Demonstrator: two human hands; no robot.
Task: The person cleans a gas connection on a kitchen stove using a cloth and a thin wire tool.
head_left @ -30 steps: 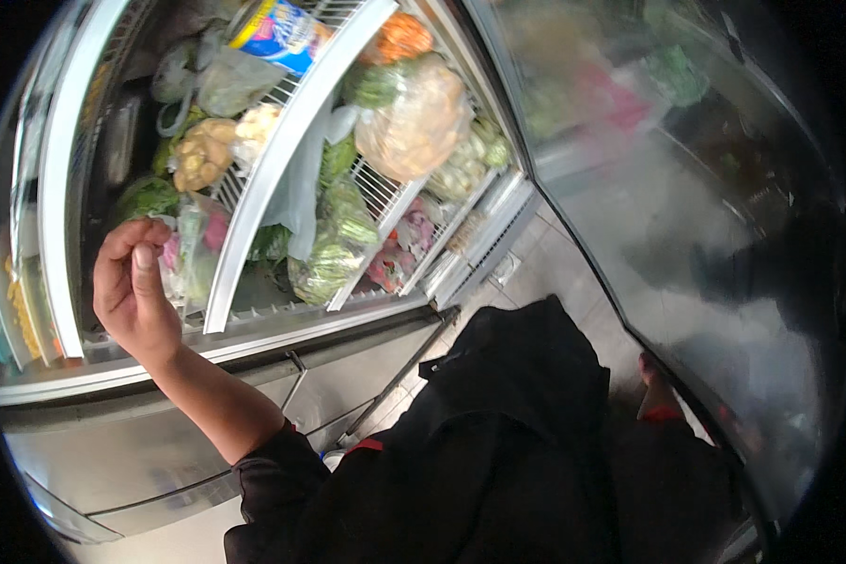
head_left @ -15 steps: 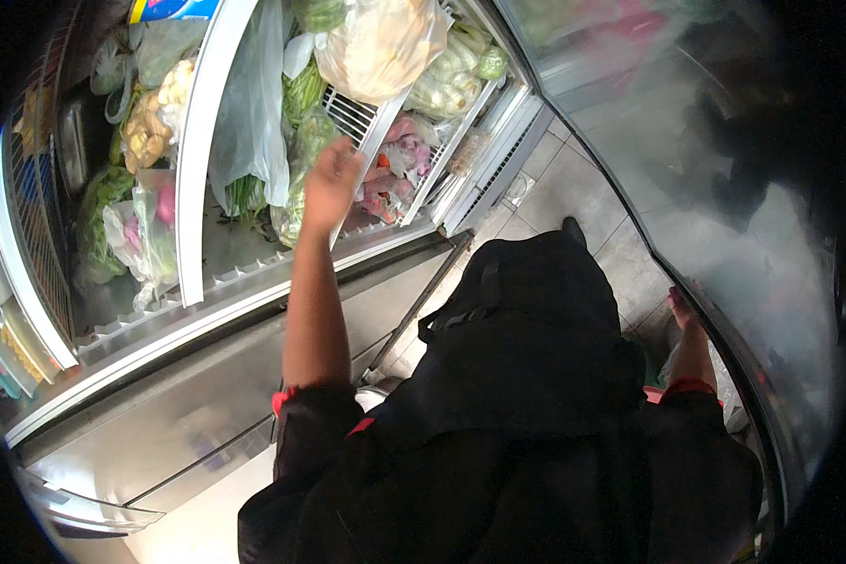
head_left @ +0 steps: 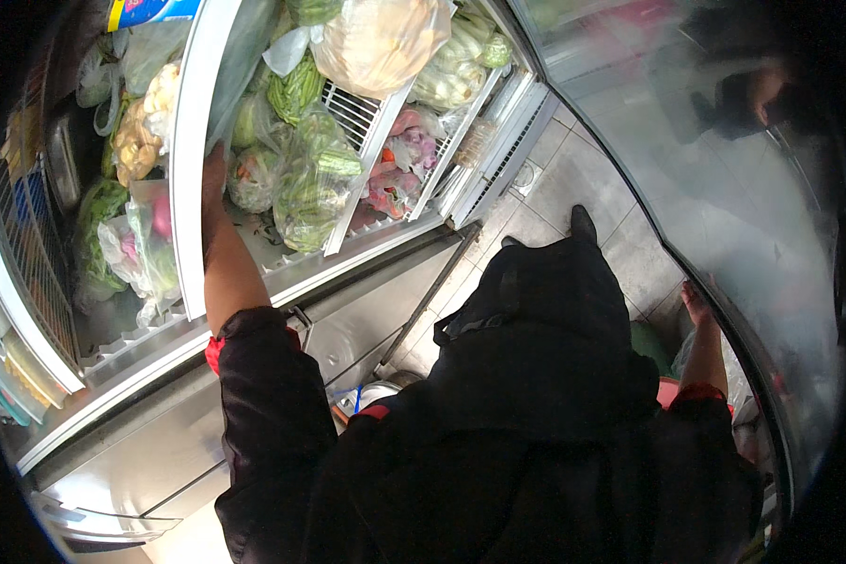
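The left hand (head_left: 215, 169) reaches into the open steel refrigerator (head_left: 160, 404), beside its white middle post (head_left: 190, 179), touching a clear plastic bag of green vegetables (head_left: 254, 177) on the shelf; whether it grips, I cannot tell. The right hand (head_left: 694, 303) hangs released near the tiled floor (head_left: 583, 179).

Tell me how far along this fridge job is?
Done: the steel fridge door stands open. In hand: the left hand reaches among clear bags of green vegetables, its fingers hidden; the right hand hangs empty. Nothing is out yet.
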